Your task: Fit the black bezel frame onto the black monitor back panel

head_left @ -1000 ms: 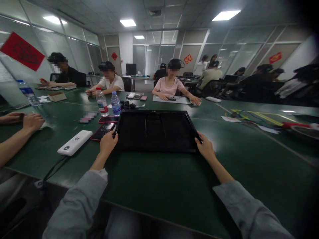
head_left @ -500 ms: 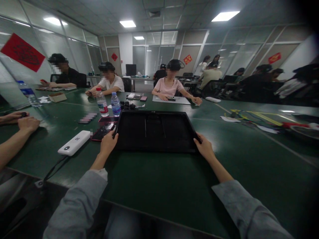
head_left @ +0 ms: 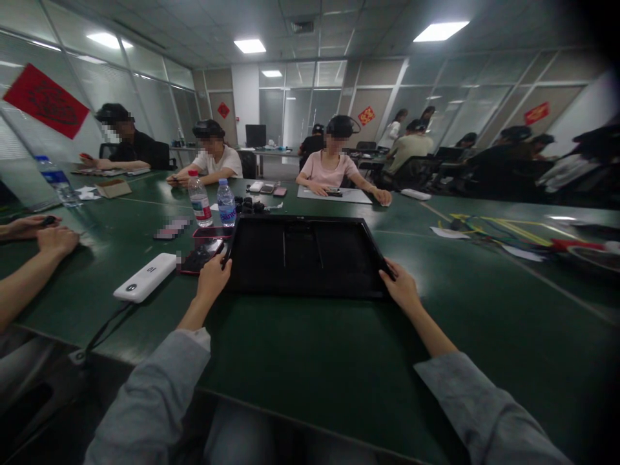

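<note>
A flat black rectangular panel with a glossy raised rim, looking like a computer monitor, lies before me on the green table. Two thin pale lines run across its dark middle, and a small mark sits on its far rim. My left hand grips the panel's left edge, thumb toward me, with the other fingers partly hidden. On the opposite side, my right hand is closed round the right edge. Just beyond my left hand lies a dark phone with a red edge.
A white power bank with a black strap lies to the left. Two water bottles stand behind the phones. Another person's hands rest at far left. Across the green table several people sit. Yellow cables lie at right.
Almost nothing differs. The whole view has shifted very slightly, and both hands keep their hold on the panel.
</note>
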`<state>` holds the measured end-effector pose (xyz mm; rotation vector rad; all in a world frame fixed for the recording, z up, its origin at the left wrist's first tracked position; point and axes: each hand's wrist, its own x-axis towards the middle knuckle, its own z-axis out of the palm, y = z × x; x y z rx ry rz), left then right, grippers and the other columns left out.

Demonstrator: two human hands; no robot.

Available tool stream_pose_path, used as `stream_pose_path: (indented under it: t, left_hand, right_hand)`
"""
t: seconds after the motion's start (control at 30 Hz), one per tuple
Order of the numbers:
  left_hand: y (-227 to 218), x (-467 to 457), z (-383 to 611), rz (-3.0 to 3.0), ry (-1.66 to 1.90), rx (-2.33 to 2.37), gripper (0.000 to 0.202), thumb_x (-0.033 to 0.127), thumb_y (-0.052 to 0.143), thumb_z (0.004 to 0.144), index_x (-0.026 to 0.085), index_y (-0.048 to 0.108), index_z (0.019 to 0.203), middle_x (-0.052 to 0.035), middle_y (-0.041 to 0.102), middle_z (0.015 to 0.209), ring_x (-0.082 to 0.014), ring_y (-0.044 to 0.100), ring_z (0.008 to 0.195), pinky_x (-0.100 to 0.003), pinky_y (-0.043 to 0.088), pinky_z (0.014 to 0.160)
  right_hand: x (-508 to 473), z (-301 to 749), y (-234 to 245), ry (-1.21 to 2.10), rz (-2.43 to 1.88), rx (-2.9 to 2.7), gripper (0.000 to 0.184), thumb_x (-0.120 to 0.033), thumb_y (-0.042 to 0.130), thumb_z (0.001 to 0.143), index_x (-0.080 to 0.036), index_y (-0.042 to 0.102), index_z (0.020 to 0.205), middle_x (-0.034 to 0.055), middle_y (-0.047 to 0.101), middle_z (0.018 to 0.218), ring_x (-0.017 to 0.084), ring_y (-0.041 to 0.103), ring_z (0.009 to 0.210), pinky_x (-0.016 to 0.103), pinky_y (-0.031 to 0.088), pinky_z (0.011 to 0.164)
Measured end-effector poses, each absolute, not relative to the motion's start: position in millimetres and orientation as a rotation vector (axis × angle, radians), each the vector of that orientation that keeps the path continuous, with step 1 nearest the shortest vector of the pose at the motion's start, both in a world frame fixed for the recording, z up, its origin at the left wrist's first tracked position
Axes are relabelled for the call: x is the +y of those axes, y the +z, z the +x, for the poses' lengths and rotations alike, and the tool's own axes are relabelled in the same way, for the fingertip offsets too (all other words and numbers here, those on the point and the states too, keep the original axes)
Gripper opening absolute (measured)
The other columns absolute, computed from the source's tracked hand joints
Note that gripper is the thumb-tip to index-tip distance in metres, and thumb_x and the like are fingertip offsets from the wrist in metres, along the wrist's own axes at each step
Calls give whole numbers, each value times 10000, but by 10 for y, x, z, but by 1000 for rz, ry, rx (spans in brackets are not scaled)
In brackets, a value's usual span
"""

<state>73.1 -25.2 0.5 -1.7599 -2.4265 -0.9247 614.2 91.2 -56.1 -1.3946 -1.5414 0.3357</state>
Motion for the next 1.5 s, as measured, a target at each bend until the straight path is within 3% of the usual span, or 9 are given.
stream_pose_path:
  t: [0.53, 1.03, 1.33, 1.5]
  left_hand:
    - [-3, -249, 726, -1788, -918, -2413, 432, 373, 452, 1025, 117, 622, 1328, -178, 719, 1282, -322, 679, 1205, -426, 517, 1021]
    - [-35, -230, 725, -1748, -960, -2434, 402, 366, 489, 1013, 142, 646, 1308, -180, 742, 1222, -322, 701, 1161, -432, 528, 1000]
    - [-67, -243, 741, -1729, -1023, -2441, 413, 398, 494, 1008, 153, 634, 1309, -188, 738, 1214, -341, 696, 1161, -464, 526, 994]
    - [-76, -249, 750, -1692, -1114, -2273, 467, 431, 463, 1014, 136, 593, 1352, -203, 698, 1267, -343, 662, 1206, -484, 517, 1015]
  right_hand:
    - [863, 6137, -529, 308, -1404, -1574, 600, -414, 618, 827, -150, 651, 1365, 166, 688, 1334, 346, 670, 1220, 574, 478, 1122]
    - [804, 6099, -483, 334, -1404, -1537, 601, -438, 637, 827, -168, 663, 1363, 142, 701, 1319, 328, 667, 1225, 536, 492, 1119]
    - [790, 6071, -506, 243, -1448, -1614, 611, -447, 553, 883, -121, 602, 1398, 191, 676, 1336, 332, 654, 1224, 544, 491, 1098]
    - [737, 6010, -418, 23, -1433, -1613, 571, -481, 472, 945, -96, 600, 1348, 236, 658, 1284, 339, 638, 1183, 568, 489, 1064]
